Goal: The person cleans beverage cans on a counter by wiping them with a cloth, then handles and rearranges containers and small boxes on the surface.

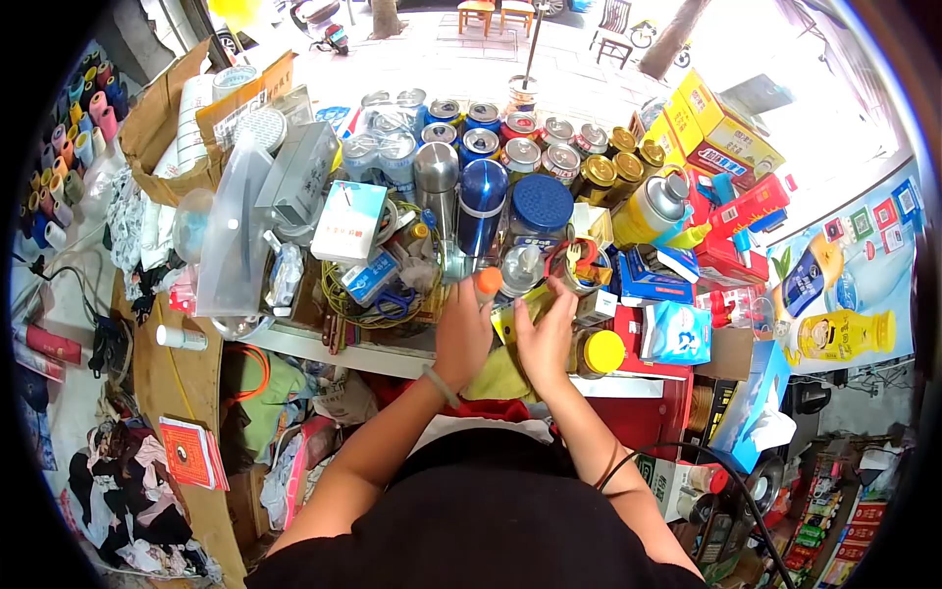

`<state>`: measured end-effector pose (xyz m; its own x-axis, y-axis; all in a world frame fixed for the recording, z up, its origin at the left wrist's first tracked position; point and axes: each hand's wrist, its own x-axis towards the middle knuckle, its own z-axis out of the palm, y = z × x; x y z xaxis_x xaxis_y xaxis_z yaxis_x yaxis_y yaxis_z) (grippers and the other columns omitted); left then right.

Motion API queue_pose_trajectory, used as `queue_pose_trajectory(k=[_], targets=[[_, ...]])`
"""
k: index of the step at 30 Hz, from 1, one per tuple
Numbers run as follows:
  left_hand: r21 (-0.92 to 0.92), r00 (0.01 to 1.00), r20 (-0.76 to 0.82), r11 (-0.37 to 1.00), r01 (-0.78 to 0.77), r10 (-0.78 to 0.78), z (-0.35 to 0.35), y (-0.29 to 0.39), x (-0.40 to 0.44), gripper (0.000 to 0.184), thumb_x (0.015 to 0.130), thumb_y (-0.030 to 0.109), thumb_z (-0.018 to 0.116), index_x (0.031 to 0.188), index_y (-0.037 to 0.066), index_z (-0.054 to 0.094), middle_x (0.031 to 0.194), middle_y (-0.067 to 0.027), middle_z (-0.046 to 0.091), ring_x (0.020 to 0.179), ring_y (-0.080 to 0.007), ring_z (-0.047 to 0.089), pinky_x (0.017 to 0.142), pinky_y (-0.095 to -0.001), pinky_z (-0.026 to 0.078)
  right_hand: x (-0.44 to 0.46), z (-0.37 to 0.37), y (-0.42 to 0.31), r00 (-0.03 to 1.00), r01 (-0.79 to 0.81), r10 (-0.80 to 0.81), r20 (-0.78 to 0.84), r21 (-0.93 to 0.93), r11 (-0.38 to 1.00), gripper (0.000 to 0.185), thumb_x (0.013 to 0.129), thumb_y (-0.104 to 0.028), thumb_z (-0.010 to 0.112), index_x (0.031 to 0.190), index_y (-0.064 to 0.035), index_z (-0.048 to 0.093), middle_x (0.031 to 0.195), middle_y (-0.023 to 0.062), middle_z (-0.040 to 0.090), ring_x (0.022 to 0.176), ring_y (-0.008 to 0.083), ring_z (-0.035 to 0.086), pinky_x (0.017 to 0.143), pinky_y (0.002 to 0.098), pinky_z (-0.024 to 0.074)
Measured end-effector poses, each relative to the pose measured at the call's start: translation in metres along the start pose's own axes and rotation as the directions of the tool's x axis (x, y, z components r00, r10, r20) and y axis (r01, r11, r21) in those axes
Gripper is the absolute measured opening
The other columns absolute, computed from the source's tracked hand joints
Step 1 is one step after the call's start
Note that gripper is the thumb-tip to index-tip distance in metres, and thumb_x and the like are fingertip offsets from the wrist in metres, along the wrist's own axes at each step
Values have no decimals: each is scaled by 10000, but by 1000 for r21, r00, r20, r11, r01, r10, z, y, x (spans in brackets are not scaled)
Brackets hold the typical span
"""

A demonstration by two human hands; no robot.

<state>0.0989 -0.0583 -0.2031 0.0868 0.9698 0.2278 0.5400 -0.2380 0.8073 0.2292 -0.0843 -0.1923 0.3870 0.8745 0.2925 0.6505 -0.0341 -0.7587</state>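
Observation:
My left hand (463, 334) is closed around something with an orange cap (488, 282); the rest of that item is hidden by the fingers. To its right, my right hand (547, 332) has its fingers apart, palm turned inward, and nothing shows in it. Between and just beyond the hands stands a clear container with a pale top (522, 265). A yellow-green cloth (497, 375) lies below them at the counter edge. The yellow-lidded jar (602, 351) is right of my right hand. Behind the hands stand a blue flask (482, 201) and a blue-lidded jar (542, 204).
Rows of drink cans (520, 155) fill the back of the counter. On the left are a wire basket (339, 309), a white box (350, 221) and a clear plastic bin (235, 231). On the right are a spray can (653, 209), a blue-white packet (676, 332) and a tissue box (748, 407).

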Motion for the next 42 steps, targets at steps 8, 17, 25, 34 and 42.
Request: queue_pose_trajectory(k=[8,17,25,34,42], targets=[[0,991,-130,1000,11,-11,22,-8,43,473,866,91,673,1279,-19,472,1132,-240,590,1050,-422,596,871,-464,487,-7,-2,6,995,83,-85,55,33,996,486,851,-156,720,1236,24,483,1186,221,529,1112,394,541,960,433,446],[-89,966,-151,970,-225,211,-31,25,-24,805,875,172,697,1473,-98,231,1469,-277,331,1383,-387,350,1159,-424,294,-15,-26,26,988,98,-106,115,72,993,371,910,-100,648,1236,29,527,1198,166,554,1170,279,518,1052,371,369],[179,191,-979,772,610,76,-299,-188,-48,748,863,188,700,1353,-145,244,1264,-308,424,1177,-425,430,1049,-517,324,-11,-21,11,951,1,-85,298,271,963,329,929,-94,630,1224,13,530,1185,119,562,1158,227,512,1061,355,349],[-131,658,-701,956,262,-276,-396,-351,-77,408,973,165,610,1308,-34,492,1134,-178,642,1022,-247,618,890,-371,499,-34,-29,-15,675,366,-538,505,404,838,251,832,-116,741,1065,-73,658,968,98,645,847,286,669,702,351,541],[-29,727,-661,975,221,-185,-270,-120,-91,347,953,72,646,1255,-52,528,1232,-174,618,1072,-228,630,924,-358,528,-49,-33,-8,632,375,-577,517,447,812,144,848,-136,725,974,-87,679,914,59,661,780,271,675,646,351,542]])
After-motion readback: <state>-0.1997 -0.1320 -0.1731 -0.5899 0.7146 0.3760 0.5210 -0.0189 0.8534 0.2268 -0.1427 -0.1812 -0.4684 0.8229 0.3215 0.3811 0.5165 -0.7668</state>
